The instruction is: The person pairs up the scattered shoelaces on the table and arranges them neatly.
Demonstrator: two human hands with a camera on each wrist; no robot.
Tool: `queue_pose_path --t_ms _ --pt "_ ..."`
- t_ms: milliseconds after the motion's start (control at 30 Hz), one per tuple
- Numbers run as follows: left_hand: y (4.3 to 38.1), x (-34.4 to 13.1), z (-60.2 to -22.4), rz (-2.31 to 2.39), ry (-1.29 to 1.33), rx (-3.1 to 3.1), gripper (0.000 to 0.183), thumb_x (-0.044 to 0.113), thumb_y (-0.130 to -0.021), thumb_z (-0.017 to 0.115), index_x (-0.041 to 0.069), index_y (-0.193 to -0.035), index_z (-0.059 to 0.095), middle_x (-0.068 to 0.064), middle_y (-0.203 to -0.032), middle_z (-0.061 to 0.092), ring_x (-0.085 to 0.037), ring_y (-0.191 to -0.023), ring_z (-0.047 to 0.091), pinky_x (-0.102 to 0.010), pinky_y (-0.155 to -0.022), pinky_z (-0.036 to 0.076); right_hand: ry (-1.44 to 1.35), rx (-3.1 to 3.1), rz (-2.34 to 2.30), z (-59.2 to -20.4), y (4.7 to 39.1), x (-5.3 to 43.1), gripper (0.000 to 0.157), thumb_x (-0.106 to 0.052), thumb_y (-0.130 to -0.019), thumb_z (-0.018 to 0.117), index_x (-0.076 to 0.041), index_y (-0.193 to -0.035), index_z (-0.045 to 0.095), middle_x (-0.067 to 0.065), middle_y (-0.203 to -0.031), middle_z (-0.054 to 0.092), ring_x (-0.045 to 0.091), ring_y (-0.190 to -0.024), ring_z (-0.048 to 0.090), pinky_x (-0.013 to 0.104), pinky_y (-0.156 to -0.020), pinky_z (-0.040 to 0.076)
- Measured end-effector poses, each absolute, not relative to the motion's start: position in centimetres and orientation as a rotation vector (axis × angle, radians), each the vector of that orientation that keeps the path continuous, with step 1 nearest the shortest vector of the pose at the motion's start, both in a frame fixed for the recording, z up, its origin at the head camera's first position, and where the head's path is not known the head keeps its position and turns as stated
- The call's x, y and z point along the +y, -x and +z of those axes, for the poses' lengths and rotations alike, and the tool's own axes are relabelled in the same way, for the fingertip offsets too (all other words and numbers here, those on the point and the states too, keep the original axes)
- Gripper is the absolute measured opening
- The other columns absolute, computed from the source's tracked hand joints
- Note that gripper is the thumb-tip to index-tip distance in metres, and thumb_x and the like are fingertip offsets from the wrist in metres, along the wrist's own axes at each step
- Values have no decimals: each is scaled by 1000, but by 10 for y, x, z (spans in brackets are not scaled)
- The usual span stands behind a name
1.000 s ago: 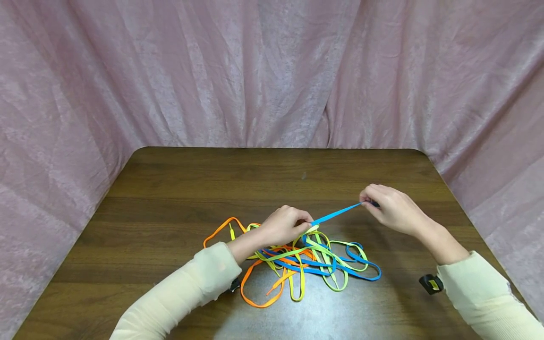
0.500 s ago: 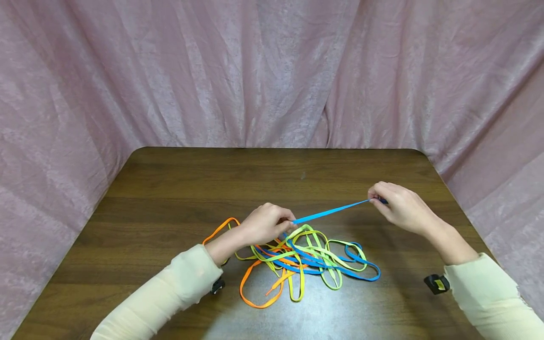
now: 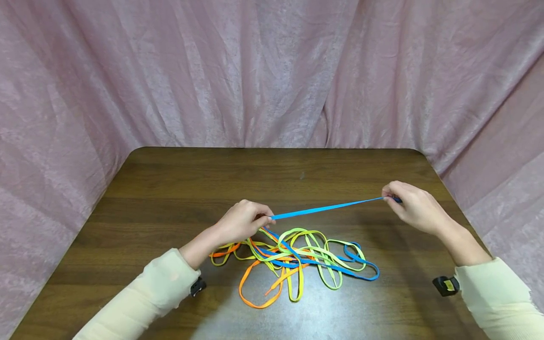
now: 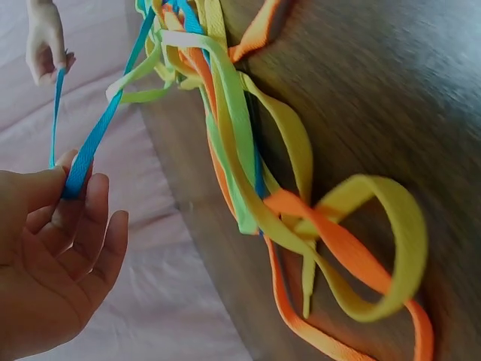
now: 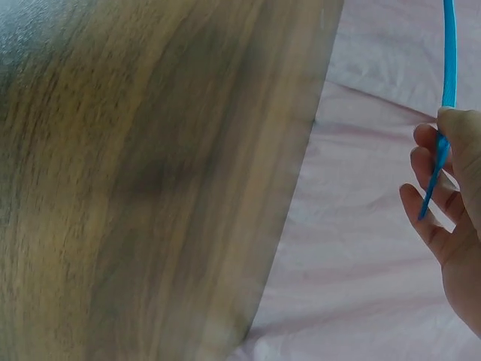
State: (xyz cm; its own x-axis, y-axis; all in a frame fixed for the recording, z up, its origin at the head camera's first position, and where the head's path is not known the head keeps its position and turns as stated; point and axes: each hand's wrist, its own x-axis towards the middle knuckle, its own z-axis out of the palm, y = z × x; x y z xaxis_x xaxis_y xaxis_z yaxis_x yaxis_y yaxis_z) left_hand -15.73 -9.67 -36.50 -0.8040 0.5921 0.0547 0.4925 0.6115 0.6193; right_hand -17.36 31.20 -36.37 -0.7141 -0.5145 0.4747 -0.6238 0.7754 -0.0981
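I'm spreading my left hand [image 3: 243,221] and right hand [image 3: 415,208] farther apart, fingers pinching the blue lace [image 3: 327,208], so a longer taut stretch is running above the table [image 3: 170,179], clear of the tangled laces [image 3: 277,257].

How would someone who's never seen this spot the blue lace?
Start at the brown table and its tangle of laces. Above the tangle in the head view, look between the left hand and right hand. The blue lace is the strip pulled straight there, its colour setting it apart from the orange lace, yellow lace and green lace.
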Motion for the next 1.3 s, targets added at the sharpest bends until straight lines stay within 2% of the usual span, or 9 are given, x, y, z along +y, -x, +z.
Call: queue_pose_path --t_ms 167,400,500,733,967,1033,1167,1300 --pt "156 -108 -366 947 -874 2681 14 13 -91 57 14 -90 71 6 -85 71 -3 -52 49 -19 -47 30 -847 -2547 345 -365 174 317 9 -7 -84 63 -15 -85 58 -11 -79 58 2 -70 51 24 -59 41" --pt "155 -124 -363 880 -876 2752 11 15 -89 60 14 -89 71 4 -74 66 -4 -48 39 -20 -47 31 -805 -2551 319 -364 173 327 13 -3 -80 63 -14 -85 57 -10 -78 57 0 -69 47 22 -59 39" --pt "155 -132 -362 884 -873 2762 11 14 -89 60 12 -89 71 3 -76 68 -4 -51 44 -21 -49 36 -803 -2540 323 -363 174 332 9 -5 -83 61 -13 -85 57 -8 -79 58 2 -69 48 20 -60 38" --pt "156 -148 -359 883 -859 2796 9 12 -88 61 14 -86 70 8 -81 69 -2 -62 56 -21 -55 43 -777 -2531 342 -366 175 344 24 4 -71 68 -12 -83 56 -9 -77 55 3 -66 46 18 -58 35" --pt "155 -152 -355 785 -839 2787 9 12 -86 62 12 -85 71 6 -75 65 -4 -53 42 -21 -48 33 -759 -2539 329 -364 176 349 19 4 -75 63 -11 -83 55 -8 -79 55 1 -69 45 17 -61 36" --pt "154 -154 -354 750 -836 2797 9 12 -86 62 13 -85 70 7 -74 63 -4 -53 42 -21 -49 34 -742 -2534 331 -363 176 352 19 4 -74 62 -11 -83 55 -8 -79 55 -3 -70 42 17 -60 35" --pt "154 -159 -353 733 -823 2804 9 13 -86 62 16 -84 70 9 -75 63 -4 -53 43 -22 -50 36 -697 -2538 334 -362 175 361 7 -4 -82 57 -10 -83 55 -8 -79 53 -5 -69 40 17 -59 35" --pt "154 -165 -351 746 -804 2797 8 14 -86 63 18 -84 70 7 -77 66 -5 -53 44 -23 -50 35 -665 -2542 343 -362 175 368 7 -3 -83 55 -10 -82 55 -6 -75 52 -5 -68 38 17 -59 33"
